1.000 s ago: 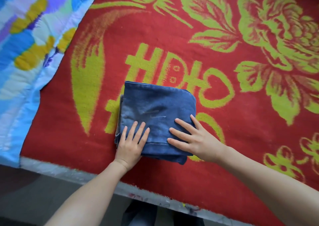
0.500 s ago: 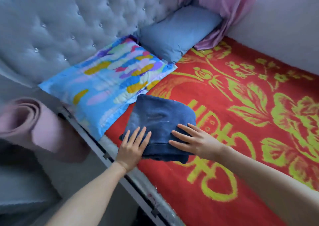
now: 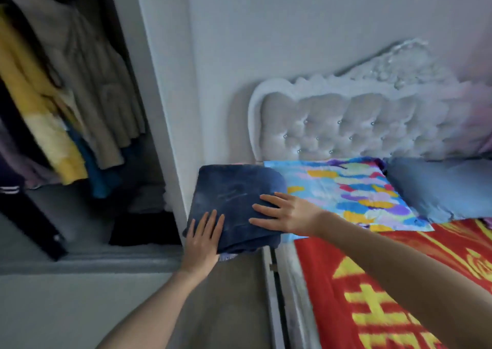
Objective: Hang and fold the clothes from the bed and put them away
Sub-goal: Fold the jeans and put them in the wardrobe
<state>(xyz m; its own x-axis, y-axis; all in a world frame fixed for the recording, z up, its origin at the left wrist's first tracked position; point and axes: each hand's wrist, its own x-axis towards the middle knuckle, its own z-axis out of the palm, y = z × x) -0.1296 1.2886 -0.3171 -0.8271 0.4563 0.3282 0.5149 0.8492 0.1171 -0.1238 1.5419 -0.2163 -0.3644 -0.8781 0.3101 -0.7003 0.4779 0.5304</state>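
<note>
Bed (image 3: 372, 282): no other garment shows on the part in view, only a patterned pillow (image 3: 359, 191) and a blue pillow (image 3: 439, 189) at its head end.

Wardrobe (image 3: 149, 87): open, just past the bed's head-end corner. Hung garments (image 3: 87, 90) are inside; the stacks low down are too blurred to call.

Folded jeans (image 3: 234, 197): a compact square bundle, off the bed's side edge near the head end, in the air over the floor between bed and wardrobe.

Progress, judged: the fold is done and hanging looks largely done. What's left is stowing this bundle, probably low in the wardrobe. The rest of the bed is out of view, so more items can't be ruled out.

Left hand (image 3: 203, 245): fingers straight and close together, flat on the bundle's near corner, thumb hidden.

Right hand (image 3: 285, 214): fingers spread flat on the bed-side edge, thumb hidden. The thumbs are likely underneath, so both hands are clamping the bundle.
</note>
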